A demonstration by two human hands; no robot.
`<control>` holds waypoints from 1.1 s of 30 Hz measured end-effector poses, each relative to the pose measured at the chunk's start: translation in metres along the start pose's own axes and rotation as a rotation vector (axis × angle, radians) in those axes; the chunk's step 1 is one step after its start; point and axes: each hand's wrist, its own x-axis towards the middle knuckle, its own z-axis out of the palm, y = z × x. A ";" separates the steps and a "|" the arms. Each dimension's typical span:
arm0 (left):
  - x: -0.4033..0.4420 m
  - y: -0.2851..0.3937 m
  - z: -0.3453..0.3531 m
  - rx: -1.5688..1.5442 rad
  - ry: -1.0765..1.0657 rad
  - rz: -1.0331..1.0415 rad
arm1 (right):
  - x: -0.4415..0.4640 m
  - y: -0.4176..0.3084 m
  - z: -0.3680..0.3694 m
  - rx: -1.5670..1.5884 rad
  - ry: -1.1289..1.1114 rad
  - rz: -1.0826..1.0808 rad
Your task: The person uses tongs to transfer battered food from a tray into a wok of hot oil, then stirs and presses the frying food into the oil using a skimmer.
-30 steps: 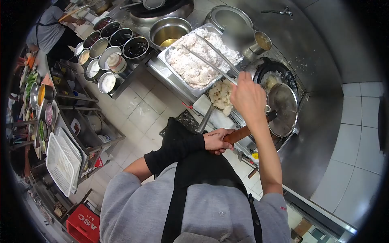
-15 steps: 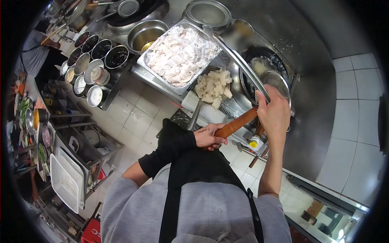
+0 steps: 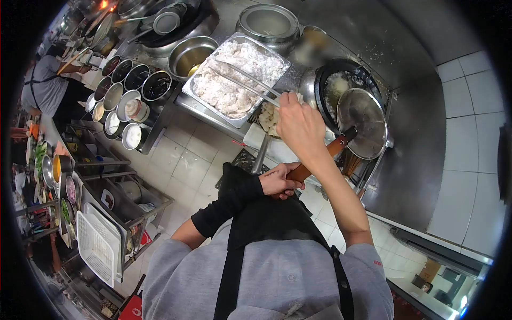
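My left hand (image 3: 280, 181), below a black sleeve, is wrapped round the wooden handle (image 3: 329, 152) of a skimmer (image 3: 362, 120). The skimmer's round mesh head rests at the near right rim of a dark wok (image 3: 326, 101) with pale bits frying in it. My right hand (image 3: 301, 125) grips metal tongs (image 3: 256, 88). Their slightly parted tips reach over a steel tray (image 3: 191, 92) of flour-coated pieces (image 3: 229, 98). Between tray and wok, partly hidden by my right hand, pale fried pieces (image 3: 268, 116) lie in a wire basket.
A steel bowl of yellow liquid (image 3: 186, 58) and a lidded round pot (image 3: 269, 24) stand behind the tray. Several sauce containers (image 3: 136, 106) line the left counter. White plastic baskets (image 3: 97, 248) sit at lower left. Another person (image 3: 45, 80) stands at far left.
My right hand has swung left with the tongs, from beside the wok to the tray. The skimmer's head is now uncovered. My left hand keeps its hold on the handle.
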 end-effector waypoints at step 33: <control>0.009 -0.014 -0.001 -0.015 -0.072 -0.008 | -0.022 0.174 -0.063 -0.388 -0.018 0.262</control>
